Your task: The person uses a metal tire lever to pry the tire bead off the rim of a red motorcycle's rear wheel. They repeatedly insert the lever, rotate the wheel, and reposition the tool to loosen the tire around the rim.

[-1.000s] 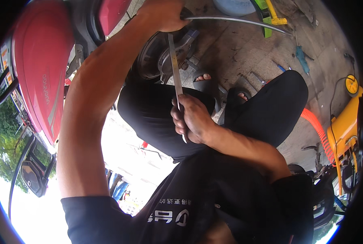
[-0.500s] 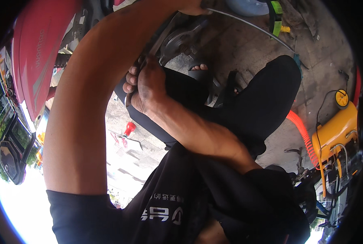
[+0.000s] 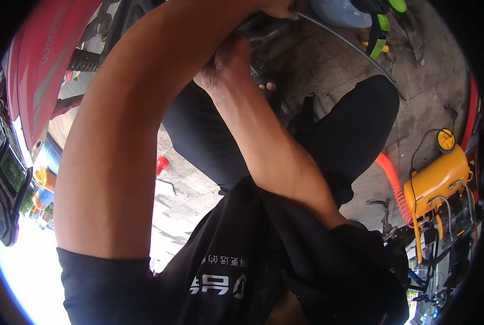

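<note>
My left arm reaches far across to the top edge, where my left hand is partly cut off by the picture. Its fingers are closed at the end of a long, thin grey cable, which arcs away to the right. Behind the left forearm my right hand is curled. Its fingertips are mostly hidden, and what lies in its grip cannot be made out. Just beyond both hands, dark machine parts are partly covered by my arm.
A red vehicle panel and a mirror stand at left. A red torch-like object lies on the paving. A yellow tank with an orange coiled hose is at right. A bluish container stands at the top.
My right hand has moved up and away, further behind the left forearm. My left hand has shifted right with the cable's near end. The view has shifted slightly.
</note>
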